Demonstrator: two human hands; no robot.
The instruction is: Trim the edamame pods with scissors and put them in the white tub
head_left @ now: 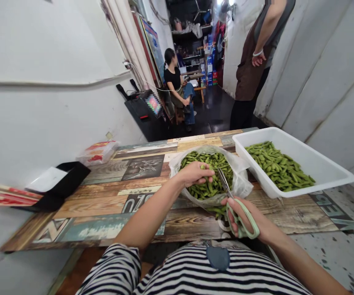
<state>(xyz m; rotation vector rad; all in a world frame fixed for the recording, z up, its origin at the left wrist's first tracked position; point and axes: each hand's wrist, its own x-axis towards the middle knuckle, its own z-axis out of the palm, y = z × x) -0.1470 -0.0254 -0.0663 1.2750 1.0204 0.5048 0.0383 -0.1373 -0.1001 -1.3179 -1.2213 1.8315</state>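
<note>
Above a clear plastic bag (241, 179) full of green edamame pods (206, 189), my left hand (197, 173) is closed, its fingertips pinching a green pod (203, 167). My right hand (241, 217) grips a pair of scissors (240, 221) with pale green handles. The metal blades point up and away from me, over the pods and close to my left fingertips. A few pods (218, 212) lie on the table by the bag's near edge. To the right, a white plastic tub (324, 160) holds more edamame pods (277, 166).
The patterned wood-look table (97, 205) carries a black holder (69, 184) with chopsticks (7, 196) and a plastic-wrapped packet (98, 152) at left. Beyond it stand a black machine (146, 112) with a screen, a seated person (175, 80) and a standing person (252, 65).
</note>
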